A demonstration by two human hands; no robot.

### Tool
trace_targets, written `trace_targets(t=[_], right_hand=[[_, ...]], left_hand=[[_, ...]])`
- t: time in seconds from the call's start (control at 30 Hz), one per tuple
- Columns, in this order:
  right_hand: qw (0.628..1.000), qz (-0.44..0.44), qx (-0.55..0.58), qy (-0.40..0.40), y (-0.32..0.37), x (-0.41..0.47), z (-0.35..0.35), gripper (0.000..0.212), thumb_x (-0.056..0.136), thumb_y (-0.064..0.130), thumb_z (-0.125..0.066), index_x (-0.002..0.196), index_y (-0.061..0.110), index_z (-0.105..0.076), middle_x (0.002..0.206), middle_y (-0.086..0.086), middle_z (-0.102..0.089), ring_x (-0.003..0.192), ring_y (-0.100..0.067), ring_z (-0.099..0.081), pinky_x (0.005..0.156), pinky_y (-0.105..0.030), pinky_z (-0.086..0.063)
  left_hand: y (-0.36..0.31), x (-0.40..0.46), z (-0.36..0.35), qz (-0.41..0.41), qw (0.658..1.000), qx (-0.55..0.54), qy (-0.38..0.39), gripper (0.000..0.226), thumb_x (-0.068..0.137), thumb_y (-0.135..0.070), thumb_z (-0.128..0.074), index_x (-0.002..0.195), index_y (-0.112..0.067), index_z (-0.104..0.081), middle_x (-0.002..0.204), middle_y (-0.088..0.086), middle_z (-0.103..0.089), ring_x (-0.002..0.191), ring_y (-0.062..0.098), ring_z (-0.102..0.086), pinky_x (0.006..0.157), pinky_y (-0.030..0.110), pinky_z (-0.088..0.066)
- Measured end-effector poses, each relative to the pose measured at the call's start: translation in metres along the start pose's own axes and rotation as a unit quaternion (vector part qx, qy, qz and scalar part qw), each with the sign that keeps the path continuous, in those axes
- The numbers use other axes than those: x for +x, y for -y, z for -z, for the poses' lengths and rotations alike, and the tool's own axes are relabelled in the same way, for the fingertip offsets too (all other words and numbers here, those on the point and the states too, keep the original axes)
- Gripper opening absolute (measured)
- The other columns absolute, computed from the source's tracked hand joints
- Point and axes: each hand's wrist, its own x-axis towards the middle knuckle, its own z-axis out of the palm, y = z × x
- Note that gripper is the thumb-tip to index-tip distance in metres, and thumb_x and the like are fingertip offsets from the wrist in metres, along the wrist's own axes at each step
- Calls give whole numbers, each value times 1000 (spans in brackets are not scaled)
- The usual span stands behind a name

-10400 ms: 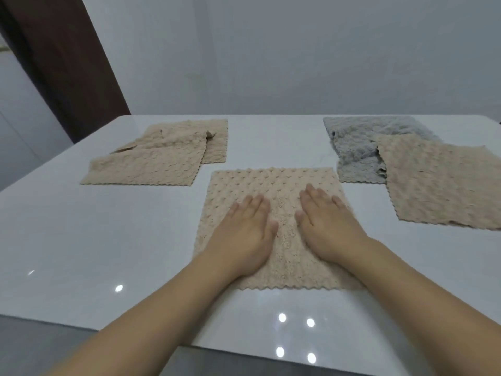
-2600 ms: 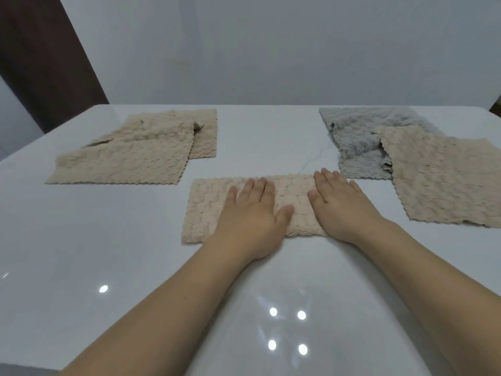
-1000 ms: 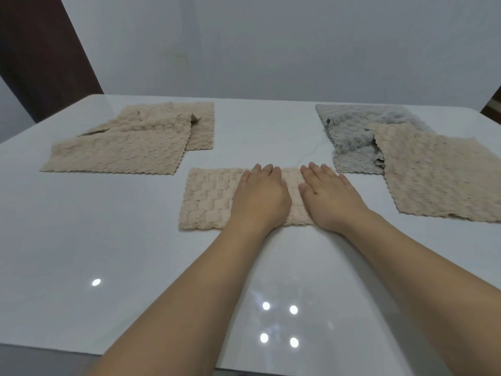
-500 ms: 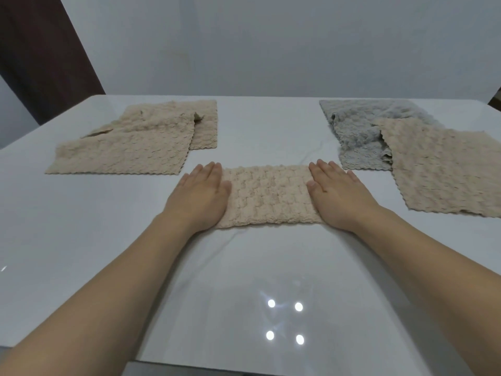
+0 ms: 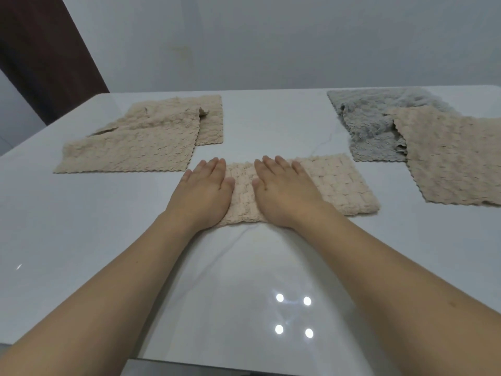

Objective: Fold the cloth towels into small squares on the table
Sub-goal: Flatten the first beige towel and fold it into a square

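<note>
Near the middle of the white table [image 5: 81, 240], a beige towel folded into a strip [image 5: 336, 183] lies crosswise in front of the person. Both hands lie flat on its left part, palms down, fingers straight and close together and pointing away from the body. Neither grip is closed on anything; each is released and simply presses the cloth. The left hand [image 5: 203, 191] covers the strip's left end, so that end is hidden under it, and its fingertips reach the far edge. The right hand [image 5: 282, 191] rests just beside it on the strip, thumbs nearly facing each other with a narrow band of towel showing between them. To the right of the right hand, the remainder of the strip lies uncovered. Both forearms come in from the near edge and converge toward the towel.

Farther back on the left lies a loosely layered pile of beige towels [image 5: 141, 142]. On the right, a grey towel [image 5: 371, 126] lies partly under another beige towel [image 5: 455, 158], spread flat.
</note>
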Motion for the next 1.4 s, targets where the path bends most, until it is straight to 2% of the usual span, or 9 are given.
trace_targets(t=[0.43, 0.53, 0.67, 0.87, 1.03, 1.13, 1.23, 1.3, 1.4], right_hand=[[995, -97, -13, -9, -85, -23, 18, 56, 102, 37, -15, 155, 20, -11, 162, 4, -7, 148, -14, -3, 120, -39, -3], [995, -97, -10, -9, -86, -23, 19, 56, 102, 37, -15, 155, 20, -11, 162, 4, -6, 148, -14, -2, 120, -38, -2], [996, -90, -14, -8, -89, -23, 19, 56, 102, 37, -15, 155, 20, -11, 162, 4, -6, 148, -14, -2, 120, -38, -2], [996, -89, -14, 2, -90, -24, 19, 56, 102, 38, -14, 155, 20, -9, 162, 5, -3, 148, -13, 0, 120, -38, -1], [996, -90, -11, -1, -90, -24, 19, 56, 102, 37, -14, 155, 20, -9, 162, 5, -3, 148, -13, 0, 120, -39, -1], [996, -88, -13, -5, -88, -23, 19, 57, 102, 38, -15, 155, 19, -10, 162, 3, -5, 148, -14, -1, 120, -39, -2], [996, -87, -17, -4, -87, -24, 19, 58, 102, 41, -13, 155, 18, -10, 162, 3, -4, 148, -15, 0, 120, -41, -2], [996, -82, -18, 4, -87, -23, 20, 58, 102, 42, -12, 155, 17, -8, 162, 2, -3, 148, -15, 1, 120, -41, -1], [997, -68, -20, 12, -86, -22, 22, 59, 102, 42, -12, 155, 16, -8, 162, 1, -3, 148, -16, 2, 120, -40, 0]], left_hand=[[-21, 4, 23, 21, 997, 59, 44, 60, 103, -34, -19, 158, -12, -9, 166, 3, -6, 153, 21, 0, 120, 46, 11], [-70, 9, 19, -51, 998, 29, -4, 60, 104, -32, -24, 157, -7, -11, 166, 8, -9, 153, 23, -3, 122, 45, 5], [-113, 6, -11, -127, 992, 7, 28, 62, 105, -41, -21, 158, -12, -9, 166, 4, -8, 152, 21, -3, 123, 42, 2], [-29, 15, 8, -79, 995, 18, 65, 59, 104, -49, -15, 158, -27, -6, 166, -10, -5, 151, 8, -2, 123, 36, 3], [-9, 9, 13, -72, 996, -40, 26, 51, 106, -42, -25, 155, -27, -24, 162, -8, -20, 148, 13, -12, 118, 27, -3], [-15, 12, 18, -24, 997, -79, 7, 44, 103, -41, -36, 144, -26, -42, 143, 2, -36, 136, 23, -21, 109, 32, -16], [-12, 19, 26, 21, 990, -140, -9, 28, 97, -42, -45, 110, -21, -58, 114, 0, -54, 116, 23, -34, 87, 36, -31], [-8, 20, 29, 14, 985, -170, -40, 24, 94, -41, -51, 90, -19, -59, 90, -2, -61, 100, 23, -49, 73, 36, -36], [-5, 16, 33, 3, 965, -258, -47, 27, 92, -42, -57, 83, -17, -52, 71, -5, -58, 66, 17, -55, 59, 31, -39]])
